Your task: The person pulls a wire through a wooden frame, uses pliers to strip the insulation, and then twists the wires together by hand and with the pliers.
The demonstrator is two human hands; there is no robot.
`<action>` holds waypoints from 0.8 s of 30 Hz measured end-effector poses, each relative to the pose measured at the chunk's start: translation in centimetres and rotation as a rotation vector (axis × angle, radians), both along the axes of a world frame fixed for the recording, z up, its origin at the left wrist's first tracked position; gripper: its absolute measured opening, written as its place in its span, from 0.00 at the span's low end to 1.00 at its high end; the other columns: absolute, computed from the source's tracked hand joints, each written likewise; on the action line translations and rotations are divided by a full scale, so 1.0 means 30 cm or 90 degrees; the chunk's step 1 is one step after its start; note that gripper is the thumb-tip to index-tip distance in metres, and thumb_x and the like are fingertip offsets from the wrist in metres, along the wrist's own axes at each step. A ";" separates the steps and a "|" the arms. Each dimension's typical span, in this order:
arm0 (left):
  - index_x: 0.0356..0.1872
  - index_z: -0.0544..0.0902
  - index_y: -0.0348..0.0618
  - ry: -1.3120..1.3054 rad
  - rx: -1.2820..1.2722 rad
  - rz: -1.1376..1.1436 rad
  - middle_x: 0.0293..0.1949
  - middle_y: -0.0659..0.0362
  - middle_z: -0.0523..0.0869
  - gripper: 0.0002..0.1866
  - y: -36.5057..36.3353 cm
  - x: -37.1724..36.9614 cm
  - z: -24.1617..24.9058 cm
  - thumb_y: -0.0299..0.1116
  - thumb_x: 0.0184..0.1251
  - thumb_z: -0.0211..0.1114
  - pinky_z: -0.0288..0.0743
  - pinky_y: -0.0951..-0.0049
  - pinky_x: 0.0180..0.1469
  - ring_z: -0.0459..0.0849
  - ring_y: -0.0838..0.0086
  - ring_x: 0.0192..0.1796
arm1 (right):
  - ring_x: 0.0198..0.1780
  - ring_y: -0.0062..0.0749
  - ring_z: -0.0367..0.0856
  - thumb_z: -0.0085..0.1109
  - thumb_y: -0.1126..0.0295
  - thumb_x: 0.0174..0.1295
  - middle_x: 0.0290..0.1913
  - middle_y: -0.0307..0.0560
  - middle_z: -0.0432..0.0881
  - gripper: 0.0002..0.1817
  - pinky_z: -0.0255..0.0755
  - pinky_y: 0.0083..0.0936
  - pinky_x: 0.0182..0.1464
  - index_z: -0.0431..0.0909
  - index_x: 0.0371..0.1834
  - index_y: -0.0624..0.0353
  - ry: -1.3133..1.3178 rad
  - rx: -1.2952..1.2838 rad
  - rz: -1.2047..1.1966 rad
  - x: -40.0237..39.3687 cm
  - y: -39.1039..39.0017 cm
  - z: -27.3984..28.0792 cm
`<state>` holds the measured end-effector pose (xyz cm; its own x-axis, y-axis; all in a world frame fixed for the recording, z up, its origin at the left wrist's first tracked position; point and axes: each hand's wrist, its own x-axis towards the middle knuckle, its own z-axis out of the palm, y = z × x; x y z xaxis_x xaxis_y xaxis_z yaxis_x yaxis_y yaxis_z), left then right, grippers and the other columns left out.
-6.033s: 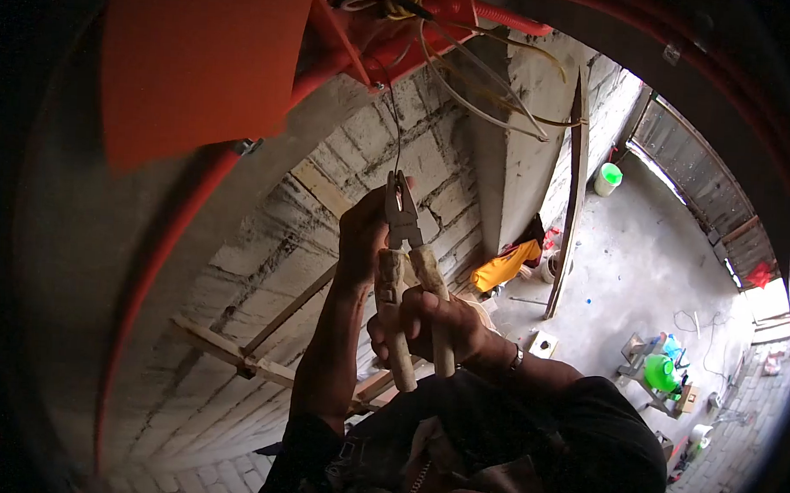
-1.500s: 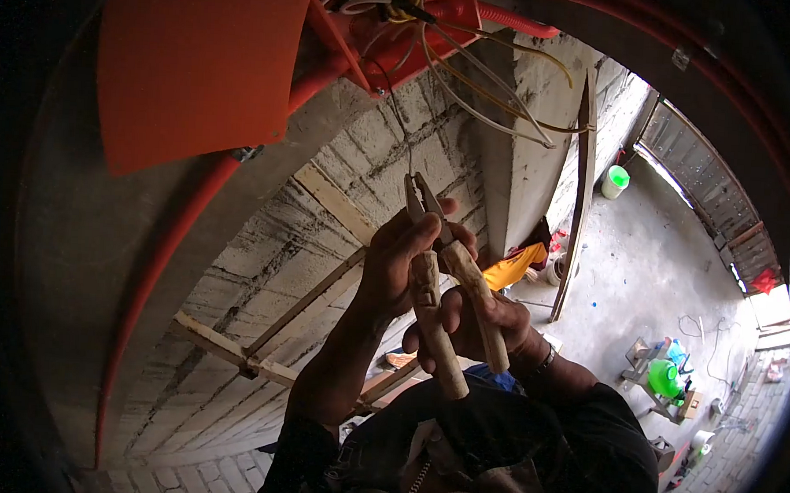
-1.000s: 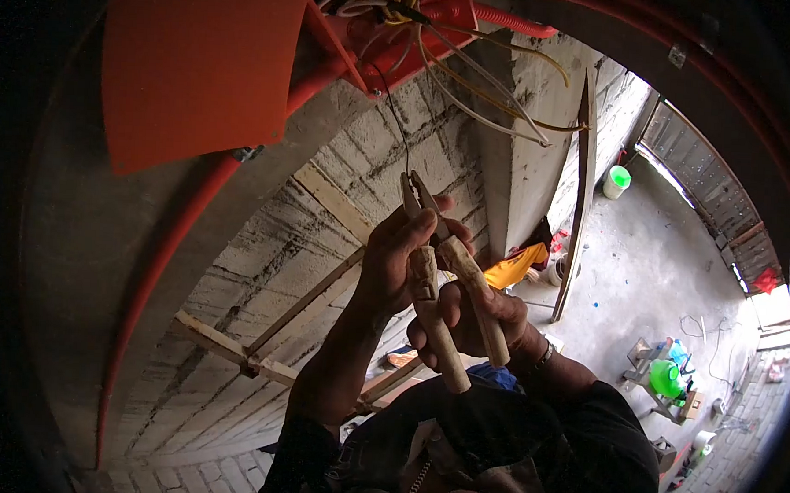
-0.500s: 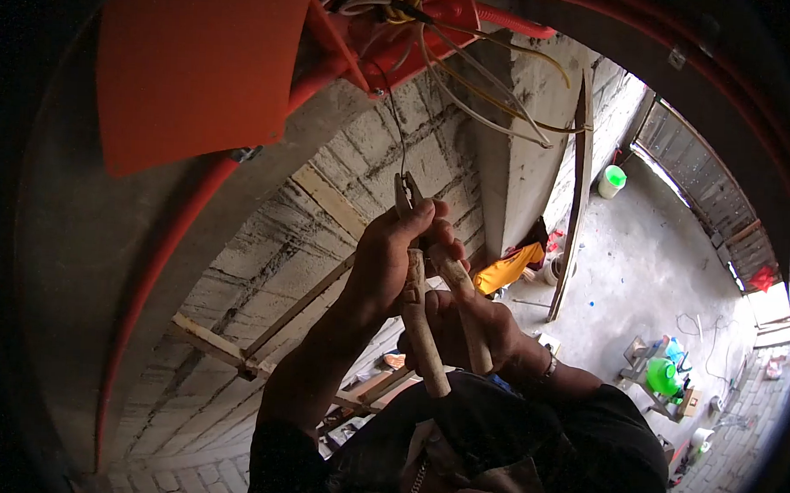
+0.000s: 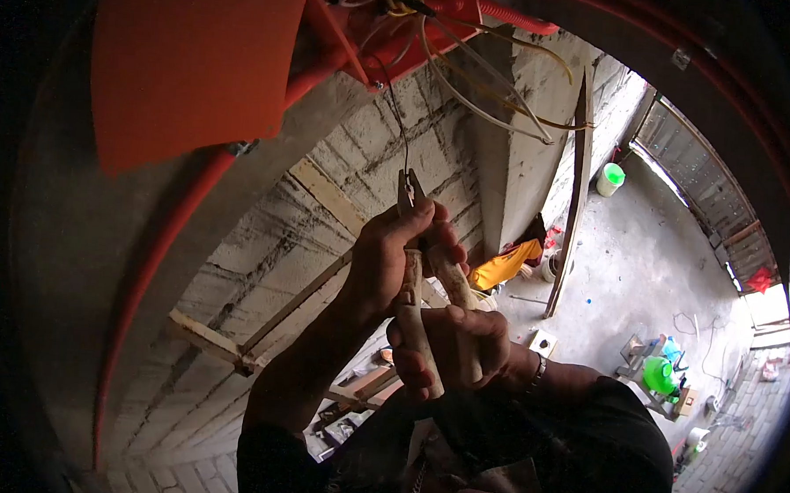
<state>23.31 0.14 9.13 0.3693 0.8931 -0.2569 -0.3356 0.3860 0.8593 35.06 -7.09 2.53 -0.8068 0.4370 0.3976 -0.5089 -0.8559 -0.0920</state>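
Pliers (image 5: 417,283) with worn, pale handles point upward at the middle of the view, their jaws around the end of a thin dark wire (image 5: 399,114). My left hand (image 5: 391,246) is closed around the upper part of the pliers, just below the jaws. Lower down, my right hand (image 5: 457,342) wraps its fingers around both handles, which stand slightly apart. The dark wire hangs from a red open box (image 5: 421,58), where bundled yellow and white wires (image 5: 507,97) also stick out.
A large orange-red panel (image 5: 195,70) and red conduit (image 5: 162,236) are at the upper left. Timber (image 5: 206,337) crosses the block wall. Far below on the floor are a green-and-white bucket (image 5: 610,178), an orange cloth (image 5: 506,265) and a green container (image 5: 660,375).
My right hand has closed its fingers across both handles, and the handles have come nearer each other. My left hand stays near the jaws.
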 end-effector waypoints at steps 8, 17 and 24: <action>0.43 0.70 0.38 -0.025 0.009 -0.027 0.27 0.56 0.78 0.16 -0.010 -0.018 0.008 0.42 0.69 0.51 0.77 0.59 0.39 0.82 0.65 0.30 | 0.33 0.36 0.75 0.42 0.50 0.66 0.33 0.48 0.74 0.25 0.71 0.32 0.38 0.66 0.50 0.63 -0.092 0.037 -0.085 -0.027 -0.024 0.023; 0.38 0.76 0.36 0.273 0.185 0.039 0.24 0.58 0.80 0.24 0.051 -0.055 -0.029 0.50 0.73 0.44 0.77 0.72 0.34 0.82 0.72 0.27 | 0.48 0.43 0.77 0.43 0.56 0.67 0.46 0.56 0.76 0.26 0.71 0.36 0.52 0.62 0.60 0.65 -0.223 0.126 -0.097 -0.010 0.048 -0.026; 0.56 0.70 0.33 0.220 0.417 0.112 0.50 0.47 0.78 0.30 0.122 -0.147 -0.126 0.53 0.72 0.40 0.66 0.60 0.59 0.77 0.62 0.55 | 0.54 0.34 0.75 0.53 0.63 0.65 0.52 0.54 0.77 0.27 0.69 0.28 0.55 0.61 0.62 0.66 -0.573 0.417 -0.224 0.078 -0.018 -0.150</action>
<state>18.91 3.80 5.36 0.2017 0.9411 0.2713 -0.0148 -0.2740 0.9616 37.39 -7.62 -1.98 -0.7874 0.6159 -0.0245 -0.2347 -0.3363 -0.9120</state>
